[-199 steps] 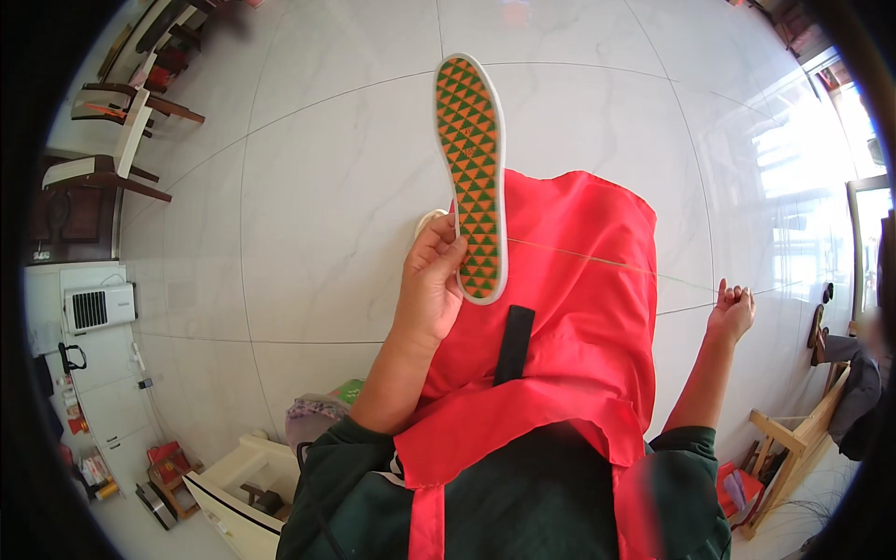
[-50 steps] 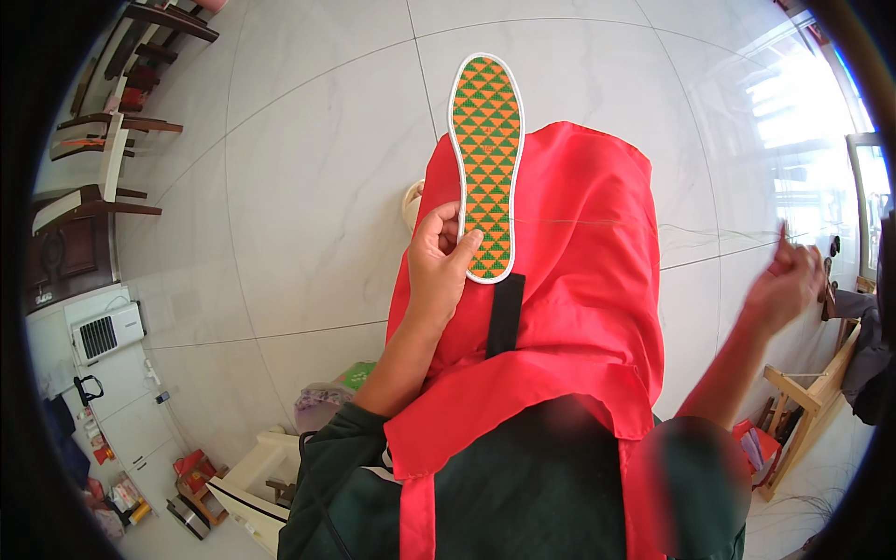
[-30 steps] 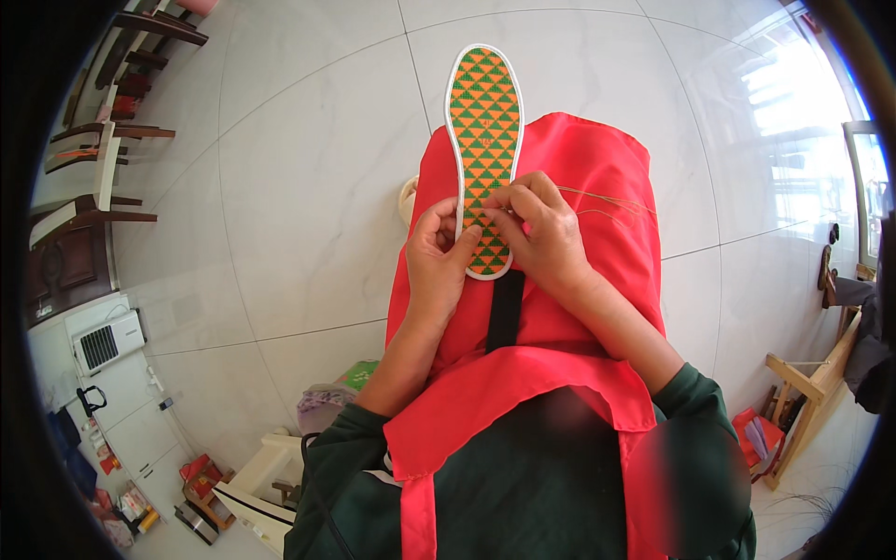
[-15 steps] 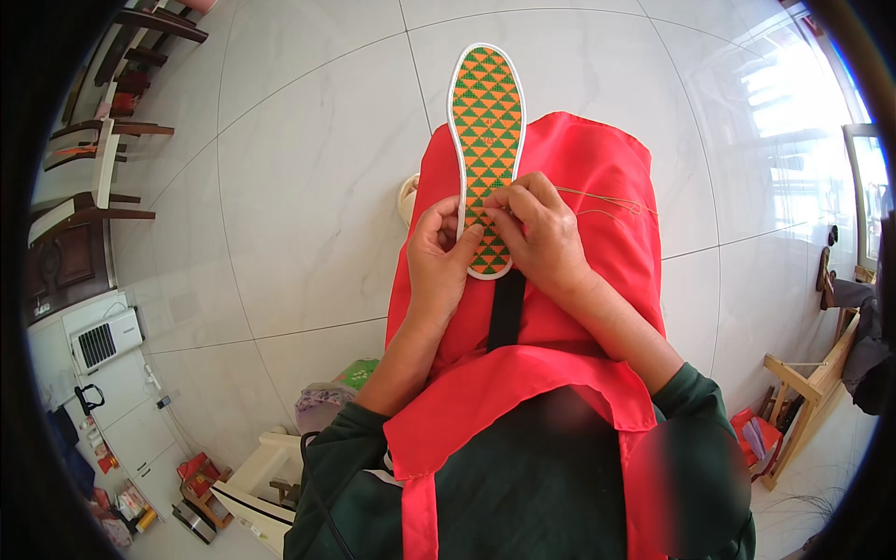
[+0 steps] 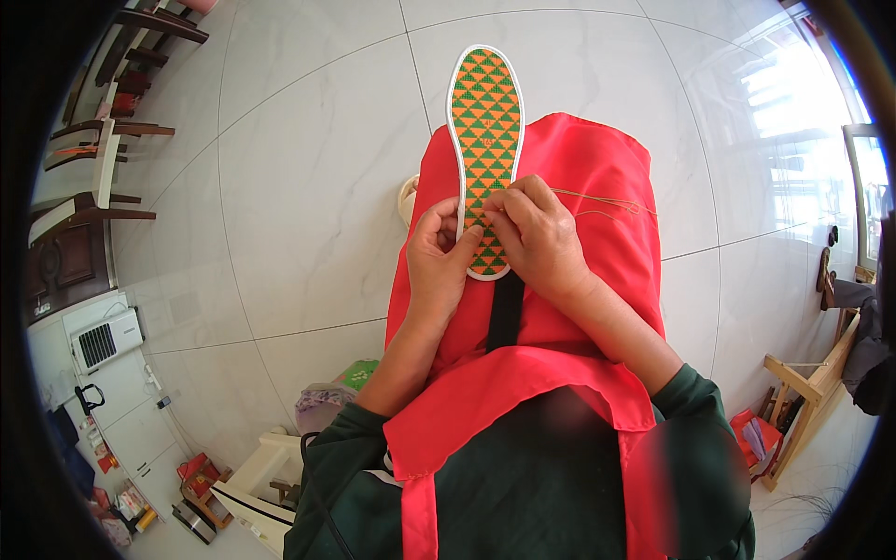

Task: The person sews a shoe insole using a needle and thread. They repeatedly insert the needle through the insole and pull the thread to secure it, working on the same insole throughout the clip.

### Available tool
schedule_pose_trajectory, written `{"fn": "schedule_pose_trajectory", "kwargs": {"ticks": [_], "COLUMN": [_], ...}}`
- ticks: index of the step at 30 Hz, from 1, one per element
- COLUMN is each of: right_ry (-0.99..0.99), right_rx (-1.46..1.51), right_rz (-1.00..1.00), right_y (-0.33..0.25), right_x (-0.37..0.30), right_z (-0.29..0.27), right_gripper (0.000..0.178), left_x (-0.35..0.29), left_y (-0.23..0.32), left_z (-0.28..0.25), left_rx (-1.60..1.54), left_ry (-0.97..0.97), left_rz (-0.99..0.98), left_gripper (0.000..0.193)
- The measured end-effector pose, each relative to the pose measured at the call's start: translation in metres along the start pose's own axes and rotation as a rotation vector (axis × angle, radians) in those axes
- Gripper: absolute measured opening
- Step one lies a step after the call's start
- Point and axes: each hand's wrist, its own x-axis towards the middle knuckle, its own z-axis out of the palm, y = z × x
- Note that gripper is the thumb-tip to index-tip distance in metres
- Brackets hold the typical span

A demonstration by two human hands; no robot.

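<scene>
An insole (image 5: 487, 121) with green and orange triangles and a white edge lies lengthwise above my lap. My left hand (image 5: 441, 238) grips its near left edge, thumb on the patterned face and fingers behind. Close beside it, my right hand (image 5: 539, 229) pinches at the insole's surface near the heel; what sits between thumb and forefinger is too small to make out. Thin yellowish thread (image 5: 602, 200) trails off to the right behind my right hand, over the red apron (image 5: 597, 154). A black strap (image 5: 506, 313) runs down the apron under the heel end.
Dark wooden chairs (image 5: 103, 205) stand at the far left on pale floor tiles (image 5: 317, 168). A white heater-like appliance (image 5: 107, 341) is at the left. Beside my left elbow is a bin (image 5: 322, 403). A wooden frame (image 5: 812, 397) and another person's leg (image 5: 854, 294) are at the right.
The insole has dipped very slightly toward me. My right hand has shifted a little downward, still pinching at the same area; my left hand keeps its grip.
</scene>
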Motion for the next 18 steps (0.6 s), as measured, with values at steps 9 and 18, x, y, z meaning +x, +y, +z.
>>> {"fn": "schedule_pose_trajectory", "kwargs": {"ticks": [9,18], "right_ry": [-0.041,-0.196], "right_rx": [-0.187,-0.463], "right_rz": [-0.149,-0.302], "right_y": [-0.003,-0.031], "right_x": [0.001,0.013], "right_z": [-0.002,-0.015], "right_gripper": [0.011,0.013], "left_x": [-0.002,-0.012], "left_y": [0.006,0.016], "left_z": [0.003,0.014], "left_rx": [0.143,0.458], "left_ry": [0.053,0.119], "left_rz": [0.023,0.262], "left_gripper": [0.034,0.035]}}
